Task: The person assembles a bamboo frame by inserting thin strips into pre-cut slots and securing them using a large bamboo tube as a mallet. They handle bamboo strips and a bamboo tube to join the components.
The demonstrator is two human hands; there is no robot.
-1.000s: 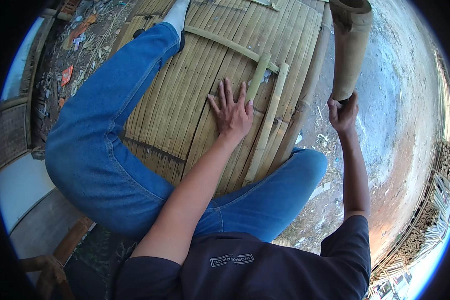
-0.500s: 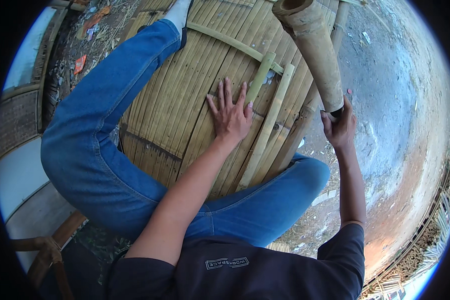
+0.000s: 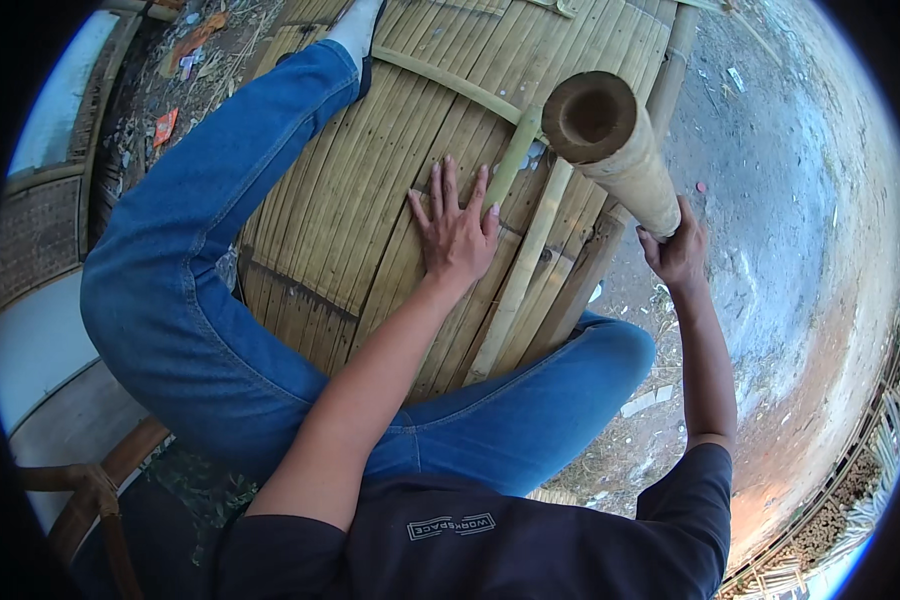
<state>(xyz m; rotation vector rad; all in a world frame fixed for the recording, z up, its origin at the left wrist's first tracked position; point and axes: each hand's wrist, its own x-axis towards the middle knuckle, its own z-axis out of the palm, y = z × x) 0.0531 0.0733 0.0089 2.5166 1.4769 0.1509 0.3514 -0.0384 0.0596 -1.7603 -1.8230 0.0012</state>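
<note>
With fingers spread, my left hand (image 3: 456, 236) lies flat on the slatted bamboo platform (image 3: 320, 220). Its thumb and forefinger are close beside a short green bamboo piece (image 3: 515, 158), whose far end meets a long curved bamboo strip (image 3: 450, 82). Another long bamboo strip (image 3: 523, 265) runs down toward my right thigh, its far end hidden. My right hand (image 3: 678, 250) is closed around the narrow end of a thick bamboo club (image 3: 635, 180). The club is raised above the platform's right edge, and its wide end shows a dark hollow.
My bent legs in blue jeans (image 3: 170, 290) frame the platform, one foot resting at its far side. A bamboo pole (image 3: 590, 275) edges the platform on the right. Beyond lies grey ground (image 3: 760, 230) with scraps. A bamboo frame (image 3: 100, 490) stands at lower left.
The bamboo club has swung down toward the strips, and its hollow end has turned into view. My left hand has stayed almost in place on the platform.
</note>
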